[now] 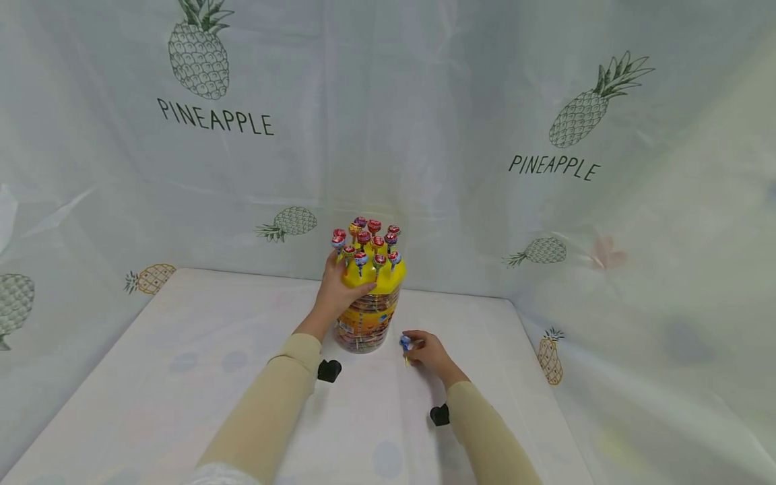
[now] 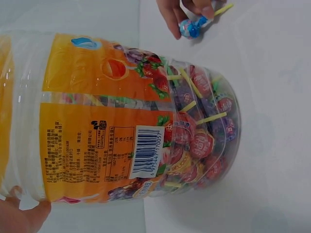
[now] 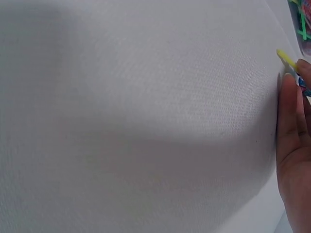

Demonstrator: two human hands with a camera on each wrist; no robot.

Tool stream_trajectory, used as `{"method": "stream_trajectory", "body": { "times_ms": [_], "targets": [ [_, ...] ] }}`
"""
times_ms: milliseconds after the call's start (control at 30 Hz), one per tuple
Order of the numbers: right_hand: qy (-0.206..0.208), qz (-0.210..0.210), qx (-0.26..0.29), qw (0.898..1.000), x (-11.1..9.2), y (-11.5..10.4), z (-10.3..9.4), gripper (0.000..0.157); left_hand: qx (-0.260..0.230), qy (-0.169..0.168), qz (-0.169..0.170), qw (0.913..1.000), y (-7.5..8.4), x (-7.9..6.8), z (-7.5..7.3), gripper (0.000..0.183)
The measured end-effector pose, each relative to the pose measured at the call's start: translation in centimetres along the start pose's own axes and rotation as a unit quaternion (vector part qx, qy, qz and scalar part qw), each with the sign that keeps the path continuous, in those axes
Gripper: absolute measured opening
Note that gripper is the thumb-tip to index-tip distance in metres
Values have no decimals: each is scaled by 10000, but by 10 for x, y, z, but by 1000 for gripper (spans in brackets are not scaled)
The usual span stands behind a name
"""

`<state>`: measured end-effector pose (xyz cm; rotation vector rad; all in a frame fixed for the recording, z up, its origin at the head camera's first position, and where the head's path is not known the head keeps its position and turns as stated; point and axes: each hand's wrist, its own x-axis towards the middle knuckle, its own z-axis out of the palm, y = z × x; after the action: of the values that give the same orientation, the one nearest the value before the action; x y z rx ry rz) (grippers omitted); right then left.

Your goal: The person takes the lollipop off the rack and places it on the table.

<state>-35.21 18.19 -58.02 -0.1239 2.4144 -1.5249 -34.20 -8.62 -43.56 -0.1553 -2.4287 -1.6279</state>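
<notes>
Lollipop jar (image 1: 366, 322) stood upright on the white surface (image 1: 242, 316); its clear, ribbed plastic was probably slick and slightly yielding, with enough candy inside to give it some weight. The yellow top (image 1: 389, 281) bristled with upright lollipops (image 1: 378, 242), so a hold below them looked safest. The left grip (image 1: 335, 292) was spread round that top's left side, thumb across the front. The right grip (image 1: 429, 351) pinched a blue-wrapped lollipop (image 1: 405, 341), head up, near the jar's right side. That piece seemed light and hard, its wrapper slippery, best taken by the thin yellow stick (image 2: 224, 9).
</notes>
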Motion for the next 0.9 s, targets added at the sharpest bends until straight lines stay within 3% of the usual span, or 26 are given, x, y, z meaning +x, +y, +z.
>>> {"method": "stream_trajectory", "body": {
  "times_ms": [233, 600, 767, 900],
  "targets": [
    [-70, -134, -436, 9989, -1, -5, 0, 50, 46, -4, -35, 10000, -2, 0, 0, 91],
    [94, -146, -698, 9974, -4, -11, 1, 50, 50, 11, 3, 10000, 1, -1, 2, 91],
    [274, -468, -939, 9941, -6, -20, -7, 49, 5, 19, 23, 10000, 0, 0, 2, 92],
    [461, -721, -711, 9938, -9, -39, -16, 48, -57, 13, -3, 10000, -1, 0, 2, 92]
  ]
}}
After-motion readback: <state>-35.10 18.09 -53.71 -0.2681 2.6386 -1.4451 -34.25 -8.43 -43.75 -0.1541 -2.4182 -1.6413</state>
